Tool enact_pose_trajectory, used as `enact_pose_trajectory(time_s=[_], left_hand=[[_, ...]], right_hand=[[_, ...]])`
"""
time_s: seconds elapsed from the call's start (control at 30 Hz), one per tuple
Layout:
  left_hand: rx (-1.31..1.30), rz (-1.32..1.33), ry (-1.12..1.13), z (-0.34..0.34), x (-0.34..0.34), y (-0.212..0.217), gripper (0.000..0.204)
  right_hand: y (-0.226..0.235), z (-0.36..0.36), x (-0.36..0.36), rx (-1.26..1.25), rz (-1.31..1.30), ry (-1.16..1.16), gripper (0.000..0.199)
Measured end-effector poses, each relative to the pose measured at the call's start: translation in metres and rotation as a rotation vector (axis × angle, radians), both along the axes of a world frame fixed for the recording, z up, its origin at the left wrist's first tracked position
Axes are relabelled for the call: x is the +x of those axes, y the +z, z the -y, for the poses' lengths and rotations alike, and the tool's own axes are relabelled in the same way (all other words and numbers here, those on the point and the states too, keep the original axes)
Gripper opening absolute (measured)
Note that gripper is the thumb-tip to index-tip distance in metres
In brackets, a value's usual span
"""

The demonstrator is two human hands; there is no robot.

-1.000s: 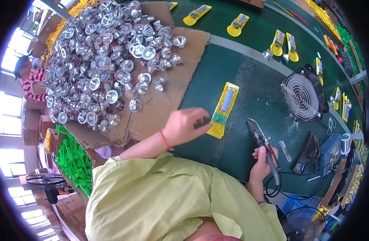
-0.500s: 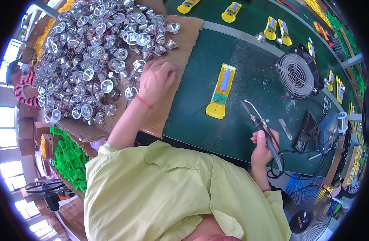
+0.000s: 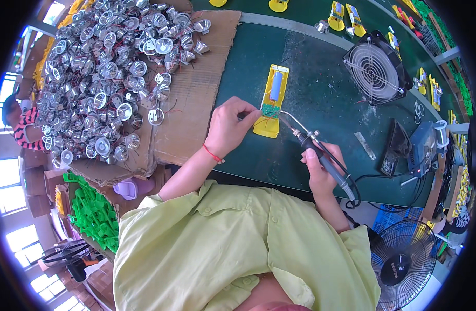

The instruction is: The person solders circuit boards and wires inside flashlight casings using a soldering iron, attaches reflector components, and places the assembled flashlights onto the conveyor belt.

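A yellow housing (image 3: 271,101) with a small green board lies flat on the green tabletop (image 3: 326,103), just beside a cardboard sheet heaped with silver reflector cups (image 3: 108,78). The left hand (image 3: 228,127) reaches forward, fingertips pinched at the board's edge. The right hand (image 3: 321,168), fist closed around a soldering iron (image 3: 313,145), angles its tip onto the board.

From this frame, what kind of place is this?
Likely a small electronics assembly workshop: a soldering iron in the right hand, a heap of silver reflector cups on cardboard, and yellow housings along the green bench.
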State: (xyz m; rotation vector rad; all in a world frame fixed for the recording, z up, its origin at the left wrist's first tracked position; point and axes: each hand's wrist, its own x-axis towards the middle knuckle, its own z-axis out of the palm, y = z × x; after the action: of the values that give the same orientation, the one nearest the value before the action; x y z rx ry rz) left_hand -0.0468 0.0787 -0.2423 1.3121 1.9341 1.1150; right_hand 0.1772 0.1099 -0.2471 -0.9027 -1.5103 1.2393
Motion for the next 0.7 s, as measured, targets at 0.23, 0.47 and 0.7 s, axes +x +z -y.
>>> enact_pose_trajectory(time_s=[0.23, 0.47, 0.7], left_hand=[[0.006, -0.148, -0.018, -0.002, 0.005, 0.001, 0.016], [-0.079, -0.182, -0.016, -0.011, 0.007, 0.002, 0.020], [-0.146, -0.117, -0.026, -0.014, 0.005, 0.004, 0.024]], right_hand=[[-0.002, -0.002, -0.007, -0.036, -0.027, -0.001, 0.019], [0.000, -0.006, -0.015, -0.107, -0.004, 0.000, 0.019], [0.000, -0.005, -0.015, -0.158, 0.020, 0.016, 0.018]])
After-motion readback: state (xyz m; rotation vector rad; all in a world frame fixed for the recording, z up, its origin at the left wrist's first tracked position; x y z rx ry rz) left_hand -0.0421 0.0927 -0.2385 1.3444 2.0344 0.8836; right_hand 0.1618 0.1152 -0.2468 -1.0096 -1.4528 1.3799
